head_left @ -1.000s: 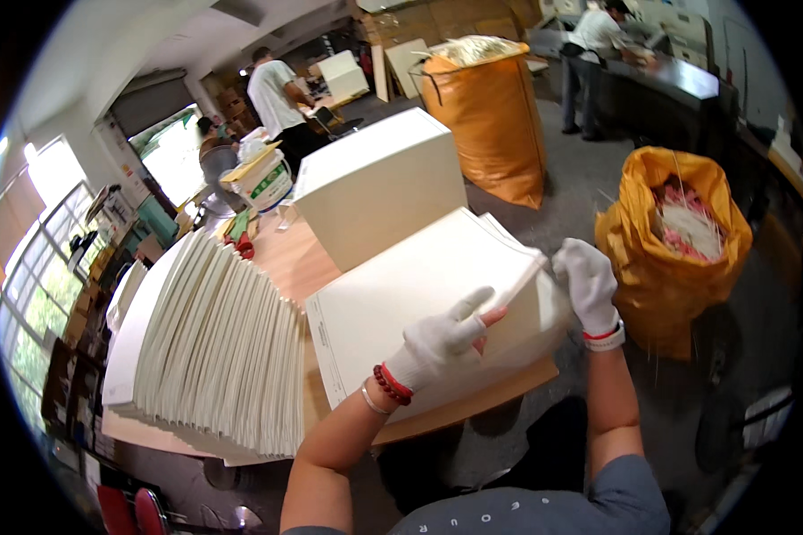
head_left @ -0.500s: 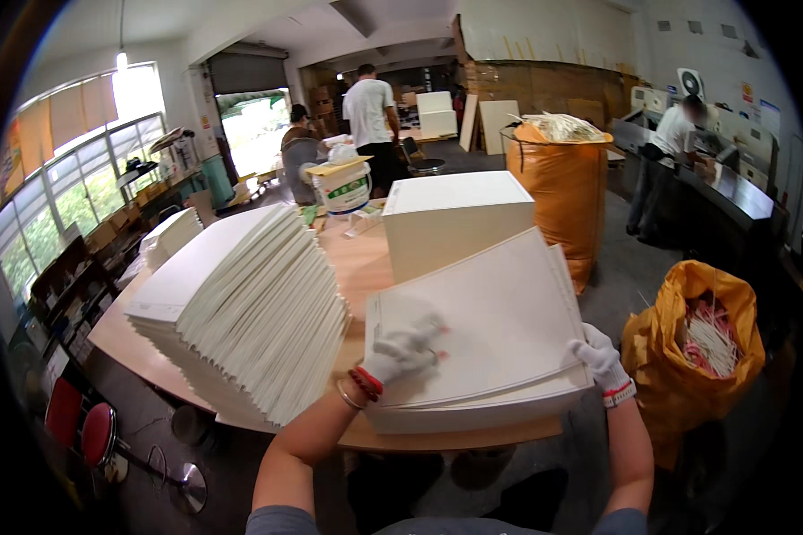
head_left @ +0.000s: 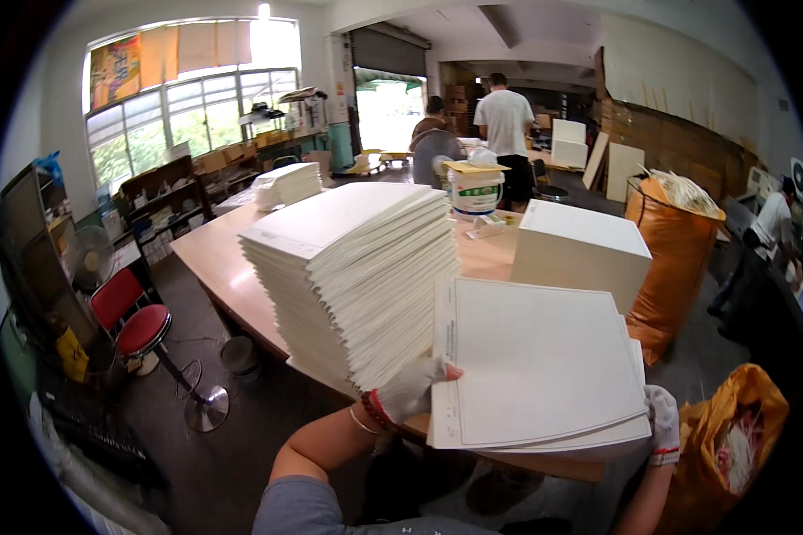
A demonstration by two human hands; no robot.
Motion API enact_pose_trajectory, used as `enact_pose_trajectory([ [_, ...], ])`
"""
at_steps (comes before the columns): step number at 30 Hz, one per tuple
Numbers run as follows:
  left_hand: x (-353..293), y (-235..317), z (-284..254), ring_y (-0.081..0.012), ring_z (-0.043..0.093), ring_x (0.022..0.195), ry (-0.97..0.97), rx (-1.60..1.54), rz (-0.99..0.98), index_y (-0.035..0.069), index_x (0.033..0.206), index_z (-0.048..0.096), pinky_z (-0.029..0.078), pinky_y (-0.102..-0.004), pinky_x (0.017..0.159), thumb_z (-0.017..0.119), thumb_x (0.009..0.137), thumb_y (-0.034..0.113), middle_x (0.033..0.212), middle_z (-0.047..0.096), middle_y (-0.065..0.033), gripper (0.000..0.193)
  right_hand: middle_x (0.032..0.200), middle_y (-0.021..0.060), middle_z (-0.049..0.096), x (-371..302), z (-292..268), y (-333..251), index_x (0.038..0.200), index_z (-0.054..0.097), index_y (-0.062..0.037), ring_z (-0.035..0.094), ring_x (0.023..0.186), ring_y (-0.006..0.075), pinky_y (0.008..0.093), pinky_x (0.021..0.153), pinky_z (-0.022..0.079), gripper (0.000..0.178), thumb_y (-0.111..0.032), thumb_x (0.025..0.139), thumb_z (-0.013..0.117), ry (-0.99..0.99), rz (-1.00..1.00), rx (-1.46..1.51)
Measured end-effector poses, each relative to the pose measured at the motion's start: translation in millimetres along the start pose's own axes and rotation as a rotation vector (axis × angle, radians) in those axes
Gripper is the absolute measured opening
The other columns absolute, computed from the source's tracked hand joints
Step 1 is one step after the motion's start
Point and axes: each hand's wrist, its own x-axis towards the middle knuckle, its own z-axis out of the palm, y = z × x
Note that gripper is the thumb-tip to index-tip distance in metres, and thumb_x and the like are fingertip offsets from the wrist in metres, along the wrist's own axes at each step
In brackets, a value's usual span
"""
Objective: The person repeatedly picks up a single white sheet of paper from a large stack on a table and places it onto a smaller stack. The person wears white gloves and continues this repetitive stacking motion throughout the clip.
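A few large white sheets of paper or card (head_left: 535,357), each with a thin printed border, lie slightly fanned in front of me. My left hand (head_left: 418,390), in a white glove, grips their left edge with the thumb on top. On the opposite edge my right hand (head_left: 662,421), gloved too, is closed with its fingers around the side. What lies under these sheets is mostly hidden. Just left of them, close to my left hand, rises a tall stack of white sheets (head_left: 366,276) with uneven layered edges. A neat white block of sheets (head_left: 584,254) stands behind them.
All this rests on a wooden table (head_left: 232,259), with a smaller white stack (head_left: 287,185) and a white bucket (head_left: 476,190) farther back. Orange sacks (head_left: 674,259) stand at the right. A red stool (head_left: 143,328) is at the left. Several people work beyond.
My view has swung left, so the scene sits farther right. My left hand has gone from lying over the top sheet to gripping the left edge. The right hand stays on the right edge.
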Motion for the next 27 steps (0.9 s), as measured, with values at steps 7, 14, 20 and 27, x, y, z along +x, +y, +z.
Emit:
enact_pose_trajectory([
  [7, -66.8, 94.8, -53.1, -0.0218, 0.068, 0.092, 0.277, 0.287, 0.523, -0.005, 0.11, 0.059, 0.058, -0.0352, 0.082, 0.054, 0.094, 0.009, 0.103, 0.065, -0.0136, 0.022, 0.075, 0.008, 0.064, -3.3, 26.1, -17.9, 0.106, 0.058, -0.0034, 0.053, 0.046, 0.0061, 0.0176, 0.034, 0.036, 0.03, -0.031, 0.102, 0.048, 0.149, 0.19, 0.15],
  [14, -55.3, 222.3, -98.1, -0.0293, 0.064, 0.105, 0.261, 0.045, 0.817, -0.004, 0.125, 0.046, 0.054, -0.0445, 0.096, 0.048, 0.095, 0.006, 0.117, 0.059, -0.0163, 0.031, 0.077, 0.0138, 0.067, -5.3, 19.2, -10.8, 0.108, 0.057, 0.0015, 0.057, 0.046, 0.0105, 0.0196, 0.033, 0.038, 0.034, -0.03, 0.101, 0.049, 0.184, 0.157, 0.157],
  [20, -17.0, 277.3, -159.0, -0.0252, 0.062, 0.1, 0.437, 0.033, 0.831, -0.001, 0.117, 0.047, 0.057, -0.0396, 0.091, 0.054, 0.093, 0.001, 0.112, 0.056, -0.013, 0.026, 0.076, 0.0094, 0.066, -6.5, 24.9, -15.7, 0.104, 0.06, -0.0035, 0.052, 0.044, 0.0065, 0.0181, 0.034, 0.036, 0.031, -0.032, 0.102, 0.049, 0.19, 0.149, 0.123],
  [27, -5.5, 287.2, -228.2, -0.0257, 0.063, 0.096, 0.648, 0.061, 0.693, -0.005, 0.117, 0.048, 0.057, -0.0378, 0.09, 0.06, 0.093, 0.005, 0.112, 0.057, -0.0151, 0.029, 0.074, 0.0081, 0.065, -4.4, 26.2, -17.1, 0.103, 0.06, -0.0037, 0.051, 0.045, 0.0064, 0.0178, 0.035, 0.036, 0.03, -0.032, 0.101, 0.05, 0.184, 0.157, 0.118],
])
